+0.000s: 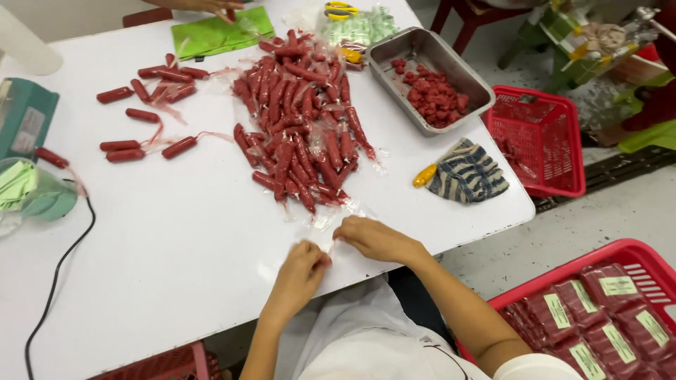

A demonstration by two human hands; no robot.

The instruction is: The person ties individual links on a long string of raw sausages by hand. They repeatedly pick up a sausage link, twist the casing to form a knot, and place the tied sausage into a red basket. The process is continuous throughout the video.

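You're pinching a clear plastic wrapper between both hands — left hand and right hand closed on it — sausage pile lying straight ahead, nearer your right.

Your fingers pinch a thin, clear plastic film that crinkles and shines on the counter, which is smooth, white and faintly glossy. The heap of red sausages before you looks slick, each one wrapped in shiny transparent casing. You have a dull, brushed metal tray to the right, and beside it a soft, woven striped cloth. The red baskets are hard moulded plastic with a latticed wall. The green sheet looks matt, like paper.
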